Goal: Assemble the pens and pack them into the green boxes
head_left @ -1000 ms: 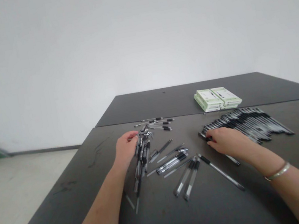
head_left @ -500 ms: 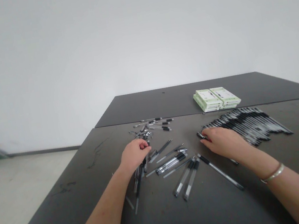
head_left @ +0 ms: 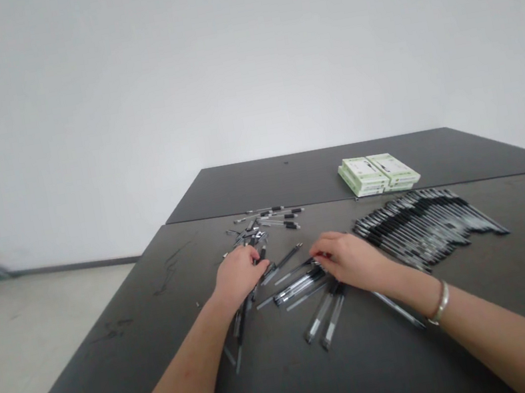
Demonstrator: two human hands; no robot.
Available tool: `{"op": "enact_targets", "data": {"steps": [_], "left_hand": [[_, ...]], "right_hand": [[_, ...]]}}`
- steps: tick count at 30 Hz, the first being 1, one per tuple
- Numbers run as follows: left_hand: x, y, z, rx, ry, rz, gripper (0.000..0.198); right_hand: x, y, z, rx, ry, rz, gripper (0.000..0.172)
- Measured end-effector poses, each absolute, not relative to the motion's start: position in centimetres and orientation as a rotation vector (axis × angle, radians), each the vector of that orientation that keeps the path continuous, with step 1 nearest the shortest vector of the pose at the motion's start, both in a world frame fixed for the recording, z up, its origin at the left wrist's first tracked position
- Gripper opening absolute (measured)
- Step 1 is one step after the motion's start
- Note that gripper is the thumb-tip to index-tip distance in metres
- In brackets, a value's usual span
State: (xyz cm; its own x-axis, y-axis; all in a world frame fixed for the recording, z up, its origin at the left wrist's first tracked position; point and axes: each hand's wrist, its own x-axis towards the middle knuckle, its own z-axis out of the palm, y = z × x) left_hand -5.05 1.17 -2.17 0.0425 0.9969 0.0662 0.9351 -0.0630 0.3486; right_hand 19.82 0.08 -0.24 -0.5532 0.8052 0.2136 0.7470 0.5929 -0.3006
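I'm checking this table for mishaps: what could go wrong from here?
The right hand is over loose, clear-and-black plastic pens and might knock them askew. The left hand is at a jumbled heap of similar pens, which could slide apart. The neat, slanting row of black-and-clear pens beside the right hand could be brushed out of line.

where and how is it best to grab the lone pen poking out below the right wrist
Probably mid-barrel on its visible part, pinched across its width from above, coming from the near side. The lone pen is slim, straight and flat on the dark table; its near end lies free, while the right hand and wrist hide its far end.
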Motion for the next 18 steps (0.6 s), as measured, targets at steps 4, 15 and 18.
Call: {"op": "enact_targets", "data": {"steps": [4, 15, 18], "left_hand": [[-4.8, 1.2, -2.4, 2.081, 2.012, 0.470, 0.021], [-5.3, 1.7, -2.4, 1.899, 1.729, 0.775, 0.028], [-5.2, 1.6, -1.8, 1.861, 1.588, 0.842, 0.030]], "right_hand": [[17.1, 1.5, -0.5, -1.107, -2.576, 0.268, 0.022], [15.0, 4.6, -1.5, -1.054, -2.723, 0.277, 0.009], [15.2, 4.8, -1.6, -1.055, -2.729, 0.300, 0.007]]}}
